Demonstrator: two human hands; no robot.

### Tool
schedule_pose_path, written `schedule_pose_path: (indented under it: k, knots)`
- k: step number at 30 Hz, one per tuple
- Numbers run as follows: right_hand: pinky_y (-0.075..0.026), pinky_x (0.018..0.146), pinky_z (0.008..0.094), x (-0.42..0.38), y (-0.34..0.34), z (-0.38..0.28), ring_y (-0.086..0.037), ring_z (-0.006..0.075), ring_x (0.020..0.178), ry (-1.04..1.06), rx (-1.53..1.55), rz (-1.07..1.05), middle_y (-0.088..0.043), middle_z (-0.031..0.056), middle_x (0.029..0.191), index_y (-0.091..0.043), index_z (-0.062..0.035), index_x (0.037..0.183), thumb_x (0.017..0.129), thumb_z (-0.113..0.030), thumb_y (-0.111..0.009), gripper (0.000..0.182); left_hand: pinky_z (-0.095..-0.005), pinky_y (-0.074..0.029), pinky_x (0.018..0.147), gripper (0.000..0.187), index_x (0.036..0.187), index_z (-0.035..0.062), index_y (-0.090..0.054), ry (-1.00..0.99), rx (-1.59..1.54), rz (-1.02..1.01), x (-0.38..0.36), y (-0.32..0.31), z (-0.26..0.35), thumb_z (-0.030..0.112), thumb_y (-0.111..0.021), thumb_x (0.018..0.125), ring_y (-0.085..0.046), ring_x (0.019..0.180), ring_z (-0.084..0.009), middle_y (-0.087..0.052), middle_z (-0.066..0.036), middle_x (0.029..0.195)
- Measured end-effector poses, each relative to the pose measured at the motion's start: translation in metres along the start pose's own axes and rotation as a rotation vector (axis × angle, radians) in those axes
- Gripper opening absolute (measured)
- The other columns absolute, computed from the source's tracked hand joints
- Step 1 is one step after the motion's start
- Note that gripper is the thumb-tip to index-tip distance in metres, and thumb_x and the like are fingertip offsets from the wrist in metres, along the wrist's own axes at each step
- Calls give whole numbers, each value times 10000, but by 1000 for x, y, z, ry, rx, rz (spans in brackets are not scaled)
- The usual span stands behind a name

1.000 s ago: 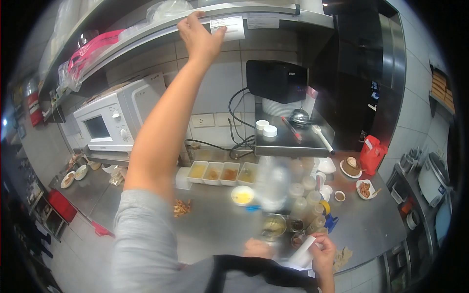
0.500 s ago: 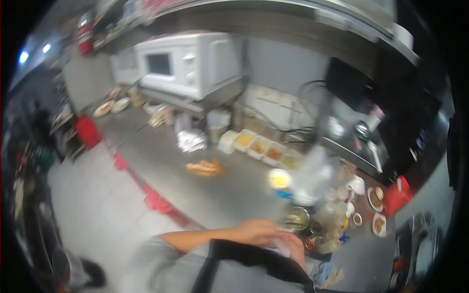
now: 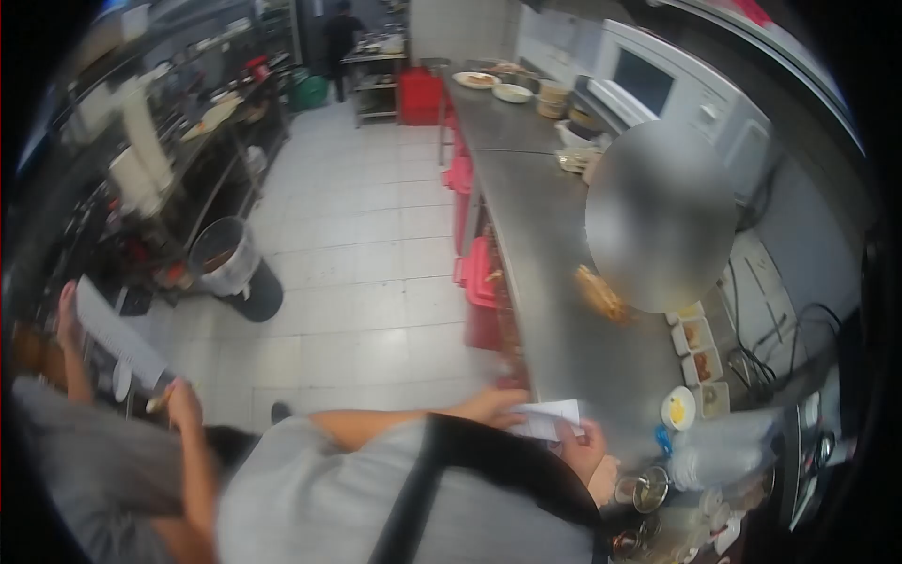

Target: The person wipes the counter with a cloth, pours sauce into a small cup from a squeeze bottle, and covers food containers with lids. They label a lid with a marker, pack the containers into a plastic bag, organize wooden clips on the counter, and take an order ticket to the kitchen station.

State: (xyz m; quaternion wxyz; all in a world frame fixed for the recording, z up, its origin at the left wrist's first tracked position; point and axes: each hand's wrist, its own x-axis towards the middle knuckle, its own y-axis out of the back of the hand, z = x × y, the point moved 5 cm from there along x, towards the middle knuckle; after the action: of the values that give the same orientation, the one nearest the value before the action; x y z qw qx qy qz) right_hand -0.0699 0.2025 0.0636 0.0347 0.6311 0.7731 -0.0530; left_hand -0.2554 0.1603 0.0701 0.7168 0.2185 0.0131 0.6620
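Note:
I hold a small white slip of paper (image 3: 564,411) low over the near edge of the steel counter. My left hand (image 3: 496,406) grips its left side with bent fingers. On the right, my right hand (image 3: 584,447) pinches its lower right edge. Some orange-brown food (image 3: 601,295) lies on the counter ahead of my hands. To the right of my right hand are a metal pot (image 3: 648,489) and a white bowl with yellow contents (image 3: 678,409).
A co-worker (image 3: 94,470) at the left holds a long, flat, pale sheet-like thing (image 3: 117,334). Red bins (image 3: 484,273) line the counter (image 3: 550,329); a lined bin (image 3: 249,282) stands on the floor. A blurred round patch hides part of the counter near the microwave (image 3: 648,80).
My view has swung left, bringing in the aisle and the co-worker. The paper, mostly hidden between my hands before, now shows, and my hands are further apart.

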Motion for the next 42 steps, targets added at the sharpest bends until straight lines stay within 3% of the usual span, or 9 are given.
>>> schedule_pose_path:
  k: [8,11,14,18,21,25,37,39,42]
  knots:
    - [-410,644,212,44,-104,-19,-514,88,687,328,-362,-635,-568,28,792,-653,1,837,737,13,-672,102,-291,-462,655,141,869,72,-583,-144,628,322,-64,74,-9,135,-682,791,-585,701,-199,-606,-49,840]
    - [-429,665,219,69,-145,-22,-533,91,710,329,-150,-538,-577,36,814,-653,3,846,752,44,-642,103,-245,-447,617,153,903,40,-567,396,-127,349,-74,107,-58,78,-675,802,-558,679,-94,-600,-9,792]
    - [-450,685,233,67,-194,-52,-549,96,730,-31,153,-598,-577,41,809,-648,6,821,769,80,-601,102,-183,-418,573,124,904,24,-544,419,-161,536,-61,150,-63,41,-639,826,-524,648,-27,-581,14,724]
    - [-447,750,242,112,-228,-44,-567,132,801,423,17,-669,-584,69,806,-630,9,756,729,130,-569,138,-173,-411,551,51,882,34,-538,332,29,618,-44,210,-59,43,-582,860,-521,593,-33,-580,5,694]
    - [-436,765,237,139,-264,-44,-569,142,821,361,155,-840,-591,72,806,-629,15,729,706,140,-549,150,-210,-440,591,86,941,45,-548,326,-618,475,-42,242,-76,38,-557,855,-562,677,-82,-599,-40,774]
    - [-454,656,254,159,-304,-43,-584,151,734,616,-292,-847,-593,64,777,-650,-9,755,680,130,-546,189,-391,-406,874,388,1117,68,-522,129,674,316,-34,280,-54,93,-648,751,-555,948,-266,-569,-138,1023]
    - [-457,621,253,306,-363,-37,-586,152,709,604,-90,-695,-589,78,761,-644,-8,731,650,152,-486,239,-419,-453,802,68,744,102,-569,508,1191,307,-28,407,-165,103,-503,762,-627,713,-243,-626,-68,684]
    - [-465,636,253,347,-371,-52,-586,150,730,501,25,-702,-594,88,804,-641,-2,737,654,167,-468,256,-365,-492,704,163,725,81,-571,851,798,488,-27,448,-165,126,-471,845,-636,723,-226,-639,-68,708]
    - [-469,665,249,378,-407,-51,-585,149,756,398,42,-806,-592,89,849,-639,6,758,670,180,-451,271,-262,-478,649,224,1089,39,-543,565,98,557,19,454,-197,168,-520,907,-601,805,-113,-641,-55,901]
